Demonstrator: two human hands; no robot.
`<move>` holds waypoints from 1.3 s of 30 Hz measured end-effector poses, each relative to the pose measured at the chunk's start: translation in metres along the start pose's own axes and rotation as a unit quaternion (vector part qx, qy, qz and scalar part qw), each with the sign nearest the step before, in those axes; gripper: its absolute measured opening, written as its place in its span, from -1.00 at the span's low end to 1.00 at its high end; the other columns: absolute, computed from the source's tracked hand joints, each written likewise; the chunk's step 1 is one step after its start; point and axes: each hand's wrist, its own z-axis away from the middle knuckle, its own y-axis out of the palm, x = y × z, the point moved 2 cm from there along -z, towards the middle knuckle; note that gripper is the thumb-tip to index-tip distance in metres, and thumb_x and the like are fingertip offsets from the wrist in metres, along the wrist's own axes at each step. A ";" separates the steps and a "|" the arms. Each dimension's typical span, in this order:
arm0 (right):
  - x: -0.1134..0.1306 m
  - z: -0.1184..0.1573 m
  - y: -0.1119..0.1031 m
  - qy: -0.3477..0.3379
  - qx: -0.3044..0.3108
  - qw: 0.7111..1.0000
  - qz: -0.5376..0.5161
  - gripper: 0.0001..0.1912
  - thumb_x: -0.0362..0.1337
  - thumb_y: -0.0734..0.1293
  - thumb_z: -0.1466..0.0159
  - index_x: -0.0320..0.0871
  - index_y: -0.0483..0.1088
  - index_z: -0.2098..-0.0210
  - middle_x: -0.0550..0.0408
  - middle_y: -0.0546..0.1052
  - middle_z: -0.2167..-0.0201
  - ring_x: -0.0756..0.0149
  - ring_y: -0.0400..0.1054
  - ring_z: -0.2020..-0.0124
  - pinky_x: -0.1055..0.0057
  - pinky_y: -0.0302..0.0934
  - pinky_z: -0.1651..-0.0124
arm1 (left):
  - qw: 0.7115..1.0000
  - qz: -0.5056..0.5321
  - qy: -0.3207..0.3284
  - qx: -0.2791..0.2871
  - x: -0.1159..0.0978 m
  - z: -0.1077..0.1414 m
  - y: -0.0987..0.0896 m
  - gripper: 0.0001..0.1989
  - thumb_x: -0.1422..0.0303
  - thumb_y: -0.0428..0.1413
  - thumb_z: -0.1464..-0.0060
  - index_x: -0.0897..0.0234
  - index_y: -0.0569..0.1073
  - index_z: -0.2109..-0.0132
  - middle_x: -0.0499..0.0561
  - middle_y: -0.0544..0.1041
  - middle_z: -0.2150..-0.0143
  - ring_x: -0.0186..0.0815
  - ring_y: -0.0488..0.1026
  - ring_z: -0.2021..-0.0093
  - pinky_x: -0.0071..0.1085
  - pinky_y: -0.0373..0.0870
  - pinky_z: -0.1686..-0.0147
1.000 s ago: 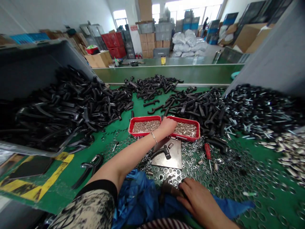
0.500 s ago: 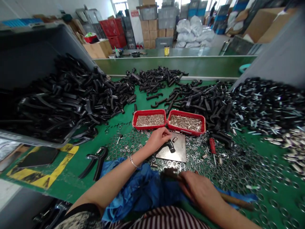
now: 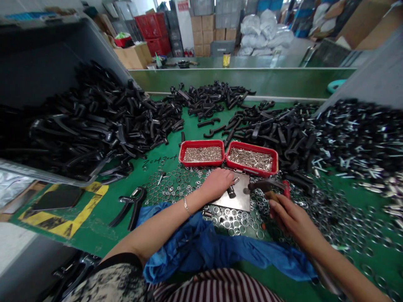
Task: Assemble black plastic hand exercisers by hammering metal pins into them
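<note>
My left hand (image 3: 219, 183) is closed on a black plastic part (image 3: 231, 192) with a small metal piece, holding it on a square metal plate (image 3: 242, 197). My right hand (image 3: 291, 216) grips the wooden handle of a hammer (image 3: 267, 184), whose head is just over the plate's right edge. Two red trays of small metal pieces, the left one (image 3: 202, 164) and the right one (image 3: 252, 169), stand behind the plate. A blue cloth (image 3: 189, 247) lies in front of me.
Black handles (image 3: 126, 113) spill from a grey crate (image 3: 103, 54) at left. An assembled hand grip (image 3: 130, 207) lies beside the cloth. Metal rings (image 3: 234, 220) are scattered around the plate. Black parts with screws (image 3: 362, 134) are heaped at right.
My right hand has raised the hammer from the cloth and brought it forward and right, beside the plate. My left hand has settled lower over the black part. The view has shifted slightly.
</note>
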 end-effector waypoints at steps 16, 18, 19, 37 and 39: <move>0.025 -0.046 0.030 -0.065 0.016 0.988 0.142 -0.64 -0.03 0.03 -0.44 -0.10 0.31 0.23 0.01 0.54 0.39 0.16 0.45 0.37 0.27 0.29 0.28 | 0.971 0.182 -0.138 -0.070 -0.020 0.037 0.013 -0.11 0.17 0.28 -0.01 0.36 0.04 -0.34 0.31 0.36 -0.16 0.11 0.28 -0.20 0.06 0.22 -0.19; 0.023 -0.038 0.025 -0.098 -0.075 0.980 0.156 -0.65 -0.02 0.09 -0.41 -0.13 0.34 0.15 -0.10 0.55 0.23 0.06 0.46 0.19 0.14 0.30 0.11 | 0.959 0.221 -0.159 -0.080 -0.021 0.045 0.010 -0.16 0.13 0.25 -0.05 0.35 0.07 -0.33 0.27 0.40 -0.09 0.06 0.32 -0.16 0.05 0.26 -0.18; 0.025 -0.034 0.023 -0.130 -0.128 0.969 0.168 -0.66 -0.03 0.14 -0.39 -0.15 0.35 0.11 -0.16 0.53 0.13 0.00 0.41 0.06 0.06 0.25 -0.02 | 0.950 0.245 -0.170 -0.090 -0.024 0.051 0.008 -0.19 0.10 0.23 -0.07 0.34 0.09 -0.32 0.24 0.41 -0.06 0.03 0.34 -0.13 0.02 0.29 -0.16; 0.030 -0.014 0.041 -0.328 -0.078 0.940 0.058 -0.94 -0.28 0.33 -0.31 -0.02 0.33 0.27 0.01 0.56 0.16 0.14 0.45 0.09 0.14 0.36 0.00 | 0.949 0.018 -0.271 -0.159 0.171 -0.007 -0.094 -0.72 0.45 -0.05 -0.25 0.41 0.45 -0.03 0.24 0.46 -0.01 -0.16 0.39 -0.01 -0.19 0.27 -0.08; 0.030 -0.014 0.040 -0.307 -0.096 0.946 0.045 -0.92 -0.24 0.33 -0.31 -0.02 0.36 0.33 -0.01 0.58 0.10 0.05 0.46 0.02 0.02 0.36 -0.06 | 0.972 -0.036 -0.230 -0.017 0.216 -0.023 -0.096 -0.66 0.57 -0.05 -0.13 0.32 0.50 0.02 0.20 0.48 -0.04 -0.14 0.36 -0.07 -0.20 0.24 -0.07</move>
